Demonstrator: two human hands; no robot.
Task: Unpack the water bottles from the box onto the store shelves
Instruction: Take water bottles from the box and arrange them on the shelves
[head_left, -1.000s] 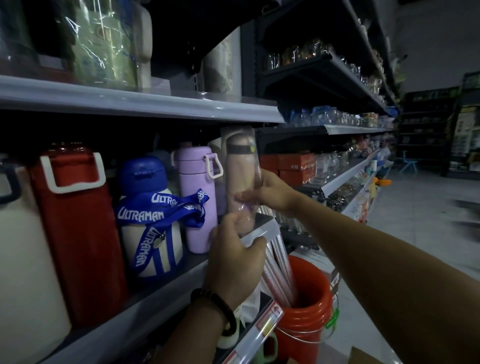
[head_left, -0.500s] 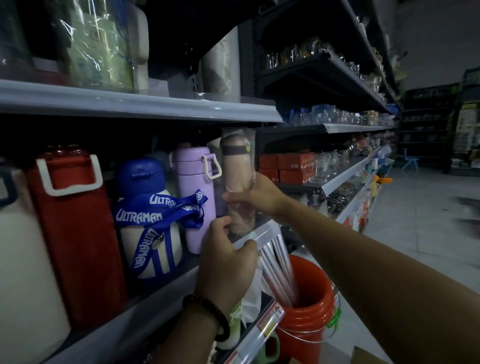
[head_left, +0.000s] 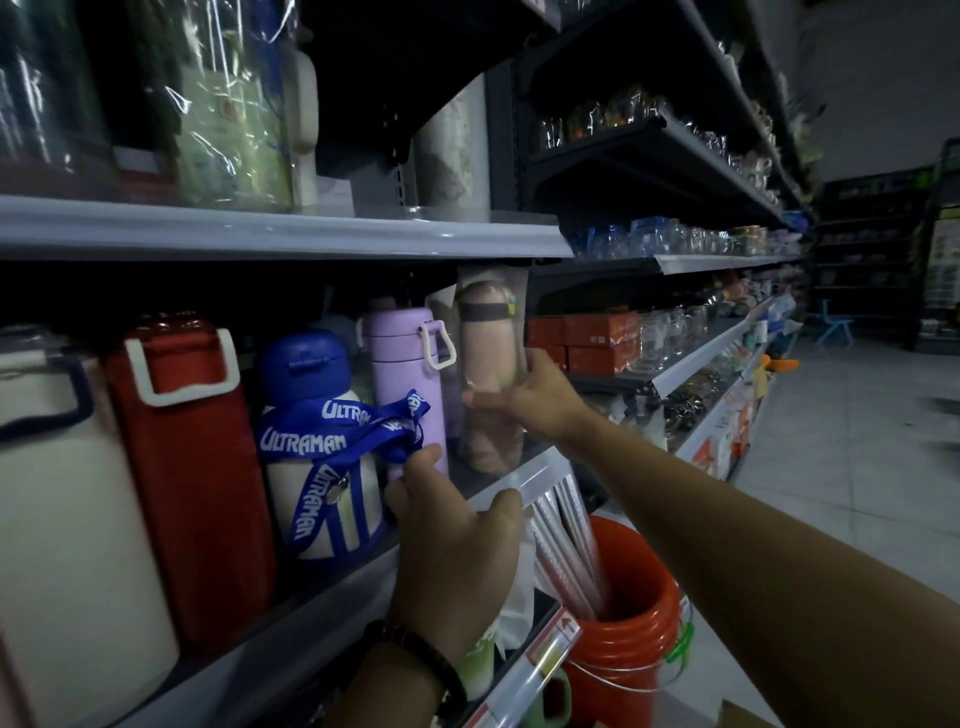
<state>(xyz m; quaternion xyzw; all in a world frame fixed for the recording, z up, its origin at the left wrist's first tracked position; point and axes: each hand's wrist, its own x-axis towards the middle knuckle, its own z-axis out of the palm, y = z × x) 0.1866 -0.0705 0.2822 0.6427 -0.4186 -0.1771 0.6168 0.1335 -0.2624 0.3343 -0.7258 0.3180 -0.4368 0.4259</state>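
Observation:
A pale pink water bottle (head_left: 485, 358) in clear wrap stands upright at the right end of the grey shelf (head_left: 540, 470), beside a lilac bottle (head_left: 405, 374). My right hand (head_left: 530, 400) grips the pink bottle's lower side, thumb in front and fingers behind. My left hand (head_left: 452, 545) is below and to the left of it, fingers apart, thumb on the shelf's front lip and fingertips near the lilac bottle's base. It holds nothing.
Left along the shelf stand a blue-capped Ultraman bottle (head_left: 311, 415) with a strap, a red flask (head_left: 192, 467) and a white flask (head_left: 62, 519). An orange bucket (head_left: 634, 649) with wrapped rolls sits below. A cardboard corner (head_left: 743, 717) shows at the bottom right. The aisle floor runs right.
The pink bottle has gone further onto the shelf and now stands on it. My left hand has let go of its base and dropped to the shelf edge. My right hand still holds it.

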